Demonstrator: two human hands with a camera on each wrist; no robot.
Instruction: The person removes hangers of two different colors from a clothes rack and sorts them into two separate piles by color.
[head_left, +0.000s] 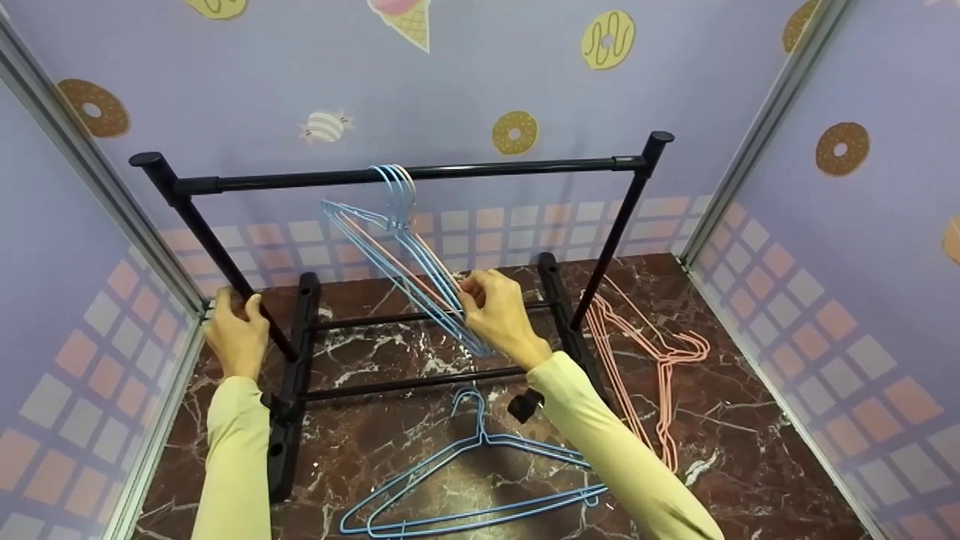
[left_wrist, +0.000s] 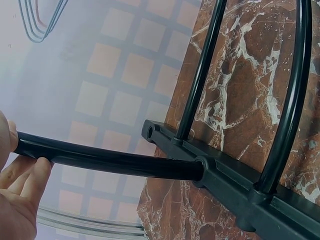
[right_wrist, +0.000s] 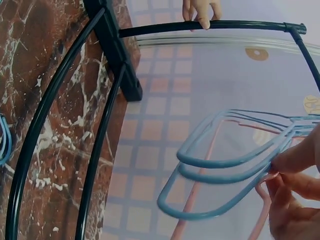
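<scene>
A: Item nearest cam, head view: two pale yellow sleeves [head_left: 238, 457], then blue hangers on floor [head_left: 465, 480], wire, lying flat on the marble floor [head_left: 750, 450] just in front of the rack base.

B: Qty?

A: At least two, stacked; exact count can't tell. Hooks point toward the rack.

B: Rack?

A: Black garment rack [head_left: 420, 174], top rail horizontal, two uprights, lower crossbars betw. side feet. Stands on the floor against the back wall.

B: L hand?

A: Left hand [head_left: 236, 334] grips the rack's left upright low down, fingers curled round the tube. Left wrist view confirms: fingers [left_wrist: 31, 177] wrapped on the black tube, near where it meets the foot.

B: R hand?

A: Right hand [head_left: 499, 311] pinches the lower end of the hung hangers [head_left: 397, 247], a bunch on the top rail, mostly blue w/ at least one pink. Bunch hangs tilted, bottom end swung toward the person. Right wrist view: fingertips [right_wrist: 295, 157] closed on the corner of the blue wires, pink wire just behind.

B: Other stock?

A: Pink hangers [head_left: 652, 360], a few, flat on the floor right of the rack's right foot, well apart from the blue floor pile. Walls: purple, donut and ice-cream print, tile pattern low down.
</scene>
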